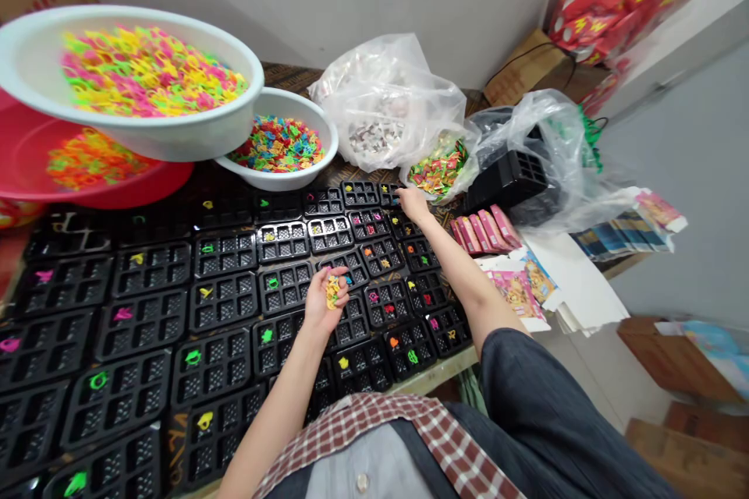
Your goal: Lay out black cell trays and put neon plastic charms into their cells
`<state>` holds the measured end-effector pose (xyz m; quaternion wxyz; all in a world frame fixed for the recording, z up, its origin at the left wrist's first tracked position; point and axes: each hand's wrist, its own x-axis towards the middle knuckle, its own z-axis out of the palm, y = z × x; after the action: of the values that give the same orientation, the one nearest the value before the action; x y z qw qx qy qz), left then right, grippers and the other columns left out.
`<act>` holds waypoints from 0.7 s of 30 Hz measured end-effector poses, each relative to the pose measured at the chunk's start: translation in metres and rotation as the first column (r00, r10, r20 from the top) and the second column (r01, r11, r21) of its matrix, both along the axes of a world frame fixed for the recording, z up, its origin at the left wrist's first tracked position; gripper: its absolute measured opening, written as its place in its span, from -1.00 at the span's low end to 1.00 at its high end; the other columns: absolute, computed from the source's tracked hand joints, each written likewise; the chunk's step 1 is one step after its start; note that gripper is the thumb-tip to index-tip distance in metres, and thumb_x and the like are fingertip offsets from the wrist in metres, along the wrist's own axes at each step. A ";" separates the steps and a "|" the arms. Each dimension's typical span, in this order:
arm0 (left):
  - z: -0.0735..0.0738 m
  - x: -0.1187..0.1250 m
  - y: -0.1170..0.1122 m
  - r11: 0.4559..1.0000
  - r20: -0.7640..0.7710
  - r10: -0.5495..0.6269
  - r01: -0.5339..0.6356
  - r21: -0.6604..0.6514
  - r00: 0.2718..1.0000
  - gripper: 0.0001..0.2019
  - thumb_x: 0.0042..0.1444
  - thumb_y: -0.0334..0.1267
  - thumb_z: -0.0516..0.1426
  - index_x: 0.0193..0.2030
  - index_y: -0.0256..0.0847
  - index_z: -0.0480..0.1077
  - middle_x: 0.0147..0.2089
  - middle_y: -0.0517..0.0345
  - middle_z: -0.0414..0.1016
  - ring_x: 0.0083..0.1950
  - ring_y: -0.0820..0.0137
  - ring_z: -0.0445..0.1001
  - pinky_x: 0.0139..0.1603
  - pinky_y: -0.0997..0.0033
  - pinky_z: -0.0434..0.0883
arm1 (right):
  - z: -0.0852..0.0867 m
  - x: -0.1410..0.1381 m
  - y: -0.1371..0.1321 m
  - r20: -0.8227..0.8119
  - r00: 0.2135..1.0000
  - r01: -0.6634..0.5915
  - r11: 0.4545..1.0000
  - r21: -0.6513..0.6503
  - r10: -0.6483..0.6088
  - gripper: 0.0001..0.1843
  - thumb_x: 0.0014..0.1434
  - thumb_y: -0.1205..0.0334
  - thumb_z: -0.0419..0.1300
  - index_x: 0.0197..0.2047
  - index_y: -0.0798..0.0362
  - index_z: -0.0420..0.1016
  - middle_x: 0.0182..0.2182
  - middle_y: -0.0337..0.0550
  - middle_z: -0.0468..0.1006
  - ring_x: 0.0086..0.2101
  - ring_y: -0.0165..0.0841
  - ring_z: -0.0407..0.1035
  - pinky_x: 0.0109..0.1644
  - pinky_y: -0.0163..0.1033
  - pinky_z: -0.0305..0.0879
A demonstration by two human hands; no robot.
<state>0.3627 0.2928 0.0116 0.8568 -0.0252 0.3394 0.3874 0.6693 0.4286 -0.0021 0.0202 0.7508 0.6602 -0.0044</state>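
Note:
My left hand (325, 298) hovers over the middle of the black compartment trays (222, 304), fingers curled around a small heap of coloured plastic pieces (332, 291). My right hand (413, 203) reaches far out to the trays at the back right (367, 195), fingertips down at a compartment; whether it pinches a piece is hidden. Many trays hold one small coloured piece in a compartment.
A large white basin (175, 136) of pink, yellow and green pieces rests on a red basin (117, 183). A smaller white bowl (281, 171) of mixed pieces stands beside it. Clear plastic bags (386, 93), pink packets (483, 230) and printed cards (520, 284) lie right.

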 end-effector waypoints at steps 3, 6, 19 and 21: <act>0.001 -0.002 0.000 0.999 0.000 0.054 -0.054 0.005 0.999 -0.78 0.13 -0.33 -0.01 -0.32 -0.39 0.44 -0.60 0.18 0.25 -0.67 0.57 0.13 -0.77 0.66 0.02 | 0.002 -0.017 0.004 -0.063 0.998 -0.015 0.996 0.093 0.021 -0.71 0.23 0.32 0.06 -0.11 0.14 0.59 -0.23 0.06 0.60 -0.15 -0.18 0.40 -0.06 -0.17 0.23; 0.001 -0.002 0.000 0.998 -0.010 0.053 -0.053 -0.018 0.999 -0.81 0.10 -0.41 0.02 -0.25 -0.42 0.45 -0.60 0.21 0.24 -0.66 0.59 0.15 -0.75 0.69 0.02 | -0.005 -0.054 0.014 -0.303 0.946 -0.035 0.970 0.242 0.110 -0.75 0.23 0.28 0.08 -0.19 0.09 0.61 -0.29 -0.05 0.60 -0.21 -0.25 0.39 -0.07 -0.19 0.26; -0.003 -0.013 0.011 0.978 -0.218 0.208 -0.204 0.039 0.954 -0.89 0.00 -0.54 0.20 -0.37 -0.31 0.36 -0.48 0.13 0.46 -0.60 0.64 0.31 -0.70 0.77 0.05 | -0.027 -0.166 0.035 -0.554 0.738 -0.247 0.919 0.308 0.385 -0.89 0.17 0.36 0.20 -0.35 0.08 0.55 -0.32 -0.09 0.55 -0.21 -0.30 0.35 -0.02 -0.20 0.25; -0.004 -0.016 0.013 0.969 -0.216 0.248 -0.246 0.038 0.944 -0.89 -0.01 -0.54 0.21 -0.37 -0.31 0.38 -0.48 0.17 0.46 -0.57 0.64 0.34 -0.67 0.77 0.09 | -0.019 -0.171 0.020 -0.599 0.693 -0.237 0.911 0.337 0.402 -0.90 0.18 0.28 0.22 -0.29 0.08 0.58 -0.31 -0.10 0.55 -0.25 -0.32 0.36 -0.07 -0.22 0.28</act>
<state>0.3465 0.3063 0.0079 0.7590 -0.0203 0.4240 0.4937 0.4984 0.4486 -0.0209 -0.3006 0.5704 0.7413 -0.1863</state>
